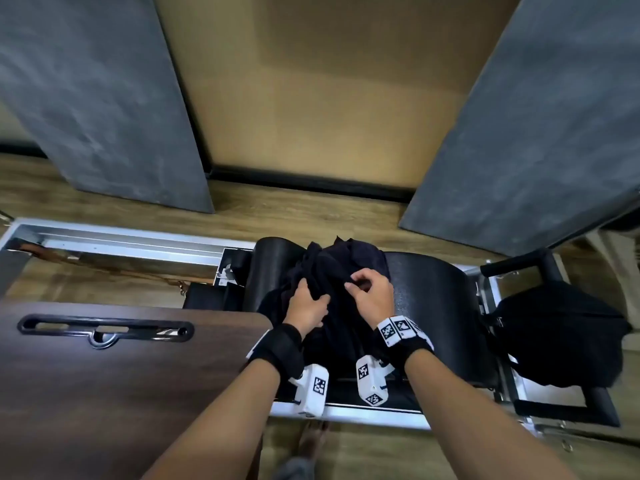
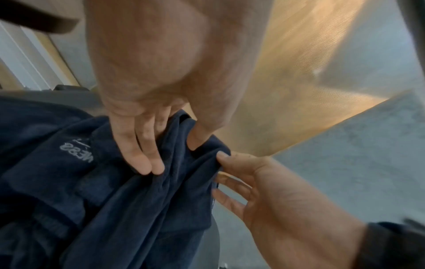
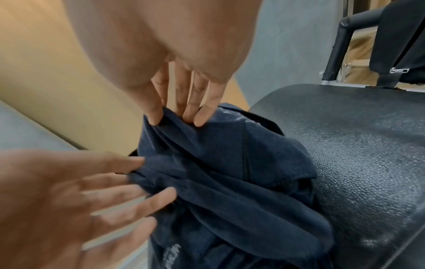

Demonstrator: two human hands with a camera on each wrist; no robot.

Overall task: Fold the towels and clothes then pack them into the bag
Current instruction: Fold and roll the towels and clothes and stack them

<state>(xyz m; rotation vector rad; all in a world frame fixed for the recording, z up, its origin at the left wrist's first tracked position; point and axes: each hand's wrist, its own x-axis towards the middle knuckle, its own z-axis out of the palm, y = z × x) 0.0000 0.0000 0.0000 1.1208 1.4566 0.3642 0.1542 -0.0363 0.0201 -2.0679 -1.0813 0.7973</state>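
A dark navy garment [image 1: 346, 261] lies bunched on a black padded bench [image 1: 426, 292]. My left hand [image 1: 313, 292] pinches a fold on its left side. In the left wrist view the left hand [image 2: 174, 156] has straight fingers [image 2: 140, 160] in front of the fold and the thumb behind it, next to grey lettering on the cloth [image 2: 138, 209]. My right hand [image 1: 353, 284] pinches the same ridge of cloth just to the right. The right wrist view shows the right hand [image 3: 177, 120] nipping the garment [image 3: 230, 172] between thumb and fingertips. A black bag [image 1: 561, 337] sits at the bench's right end.
A dark wood table top [image 1: 104, 375] with a slotted handle stands at the left, beside the bench's metal frame [image 1: 121, 237]. Two grey panels [image 1: 97, 98] lean on the wood floor beyond. A black bar [image 3: 340, 45] rises by the bag [image 3: 402, 36]. A bare foot [image 1: 311, 441] is below.
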